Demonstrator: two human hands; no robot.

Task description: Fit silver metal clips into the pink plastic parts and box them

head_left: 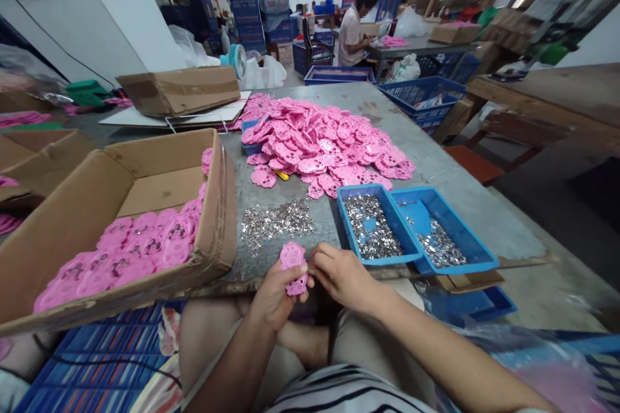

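A flat pink plastic piece [292, 257] with small holes is gripped in my left hand [277, 297], thumb across its lower part. My right hand [345, 274] is beside its right edge with fingertips pinched together; anything between them is too small to make out. Just beyond my hands lies a scatter of small silvery metal parts [276, 221] on the grey table. Two blue trays [414, 257] [484, 263] with more such parts stand to the right. A large heap of pink pieces [320, 142] lies farther back.
At the left, a cardboard box [225, 206] holds pink pieces with metal parts on them. Another cardboard box [179, 91] sits behind it. A yellow object [281, 175] pokes from the heap. Blue crates [426, 93] stand beyond the table, near a seated person [352, 32] at another table.
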